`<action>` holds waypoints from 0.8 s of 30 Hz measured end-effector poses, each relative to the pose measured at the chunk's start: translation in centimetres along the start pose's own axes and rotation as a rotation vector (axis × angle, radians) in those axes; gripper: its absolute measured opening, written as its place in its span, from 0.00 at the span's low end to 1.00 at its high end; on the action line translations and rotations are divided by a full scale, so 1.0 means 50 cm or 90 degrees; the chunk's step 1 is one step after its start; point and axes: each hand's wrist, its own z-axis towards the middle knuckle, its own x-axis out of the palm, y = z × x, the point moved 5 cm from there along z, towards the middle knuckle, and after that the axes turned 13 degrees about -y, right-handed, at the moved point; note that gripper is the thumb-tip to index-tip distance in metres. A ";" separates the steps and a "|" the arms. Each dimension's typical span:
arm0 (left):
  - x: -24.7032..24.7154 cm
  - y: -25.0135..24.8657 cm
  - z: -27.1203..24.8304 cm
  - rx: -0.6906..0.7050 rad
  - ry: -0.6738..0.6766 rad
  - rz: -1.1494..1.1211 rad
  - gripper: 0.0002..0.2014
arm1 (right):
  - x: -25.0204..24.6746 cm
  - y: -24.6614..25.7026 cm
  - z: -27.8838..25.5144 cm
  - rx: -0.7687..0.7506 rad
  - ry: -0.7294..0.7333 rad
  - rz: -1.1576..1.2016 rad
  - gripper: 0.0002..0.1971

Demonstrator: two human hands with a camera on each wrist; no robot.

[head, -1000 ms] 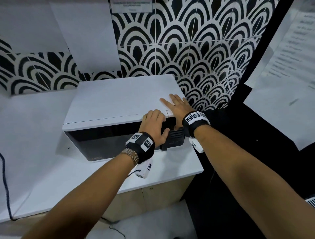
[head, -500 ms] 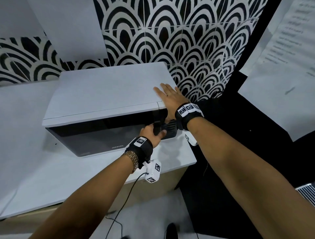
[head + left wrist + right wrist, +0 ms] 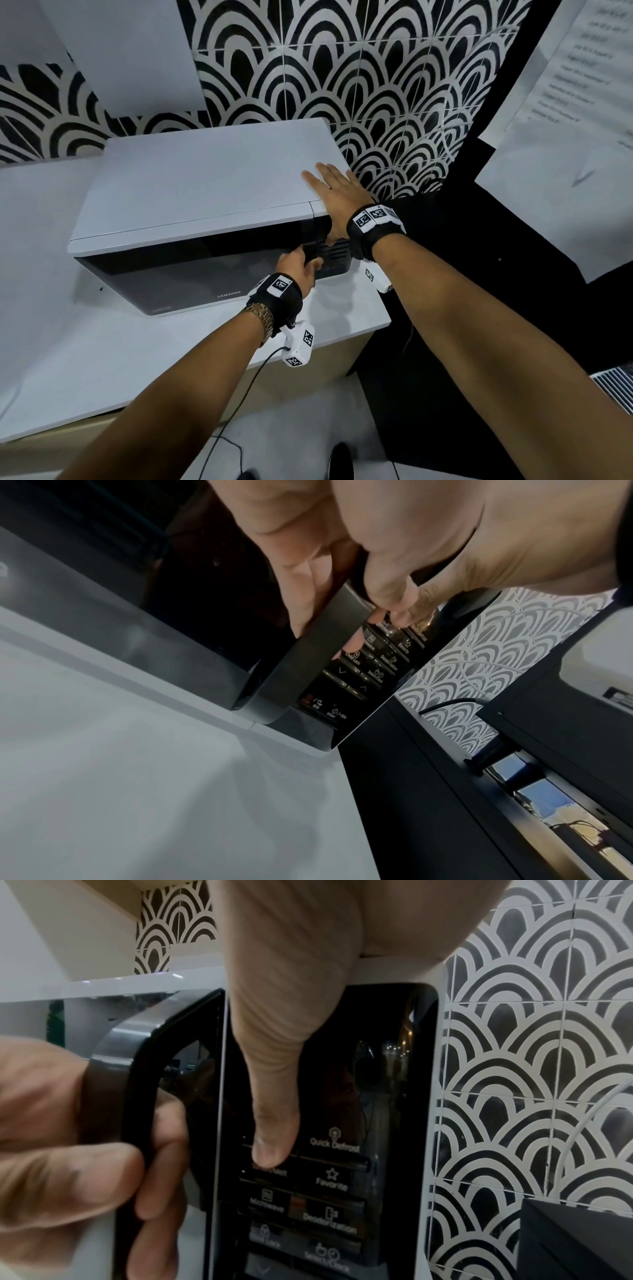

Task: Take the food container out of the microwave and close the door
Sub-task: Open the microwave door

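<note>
The white microwave [image 3: 205, 185] stands on a white counter [image 3: 102, 359], its dark glass door [image 3: 191, 274] looking shut. My left hand [image 3: 306, 265] grips the dark door handle [image 3: 308, 656], fingers curled behind the bar and thumb in front. My right hand [image 3: 330, 185] lies flat on the top right corner of the microwave. Its thumb [image 3: 274, 1123] reaches down onto the control panel [image 3: 342, 1177]. The left hand [image 3: 68, 1137] on the handle [image 3: 137, 1069] also shows in the right wrist view. No food container is in view.
Black-and-white scalloped tiles [image 3: 376, 85] cover the wall behind. A black panel [image 3: 462, 274] with paper sheets [image 3: 565, 154] stands to the right. The counter ends just right of the microwave. A cable [image 3: 233, 411] hangs from my left wrist.
My left hand has slid down from the door's top edge and taken hold of the handle. The right hand stays flat on the microwave top. The door has not visibly opened.
</note>
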 end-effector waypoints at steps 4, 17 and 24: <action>0.005 0.006 0.002 -0.013 0.004 -0.004 0.12 | 0.000 0.002 0.000 0.000 -0.002 -0.001 0.80; -0.016 0.032 -0.139 0.047 0.051 0.027 0.14 | -0.014 0.017 -0.013 0.033 0.012 0.001 0.78; -0.106 0.081 -0.207 0.133 0.217 0.155 0.19 | -0.014 0.031 -0.050 0.039 -0.039 -0.002 0.71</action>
